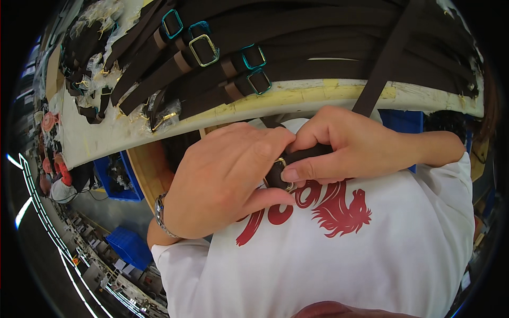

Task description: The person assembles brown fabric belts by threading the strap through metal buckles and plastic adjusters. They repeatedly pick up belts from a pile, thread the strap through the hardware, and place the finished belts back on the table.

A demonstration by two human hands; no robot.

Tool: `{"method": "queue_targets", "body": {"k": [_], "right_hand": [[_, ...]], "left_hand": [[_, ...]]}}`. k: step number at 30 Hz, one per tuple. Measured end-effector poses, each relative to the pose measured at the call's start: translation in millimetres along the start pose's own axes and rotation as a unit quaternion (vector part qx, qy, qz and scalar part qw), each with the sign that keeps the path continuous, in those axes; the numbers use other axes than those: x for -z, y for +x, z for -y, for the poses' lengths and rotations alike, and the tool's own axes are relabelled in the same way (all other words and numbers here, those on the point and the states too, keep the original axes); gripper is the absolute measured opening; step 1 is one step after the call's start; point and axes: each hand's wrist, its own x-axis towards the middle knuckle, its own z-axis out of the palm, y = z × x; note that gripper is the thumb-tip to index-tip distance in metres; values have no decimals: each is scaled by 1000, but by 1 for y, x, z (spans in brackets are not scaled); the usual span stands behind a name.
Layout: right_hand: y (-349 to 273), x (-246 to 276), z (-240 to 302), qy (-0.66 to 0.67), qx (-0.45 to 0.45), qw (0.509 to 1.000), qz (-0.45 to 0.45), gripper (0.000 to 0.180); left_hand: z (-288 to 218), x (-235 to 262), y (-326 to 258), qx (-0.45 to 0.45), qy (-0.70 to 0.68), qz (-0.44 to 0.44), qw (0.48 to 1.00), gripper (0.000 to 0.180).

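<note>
Both hands, left hand (222,180) and right hand (344,151), pinch brown strap (384,69) end at buckle (280,175)

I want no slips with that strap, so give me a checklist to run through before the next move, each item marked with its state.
1. Left hand on the strap end: ok.
2. Right hand pinching the brown strap: ok.
3. Gold ring seated on the strap: cannot tell, fingers hide it.
4. Strap running untwisted up to the table: ok.
5. Other straps with buckles lying clear of the hands: ok.
</note>
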Motion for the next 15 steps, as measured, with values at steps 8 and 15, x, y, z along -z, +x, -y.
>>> {"method": "queue_targets", "body": {"k": [8,15], "right_hand": [[-14,-2,-16,115,-5,993,-25,34],[-30,6,-34,-37,108,993,-11,38]], "left_hand": [[-1,-7,27,-30,81,53,995,56],[14,-16,13,-42,-42,34,998,45]]}}
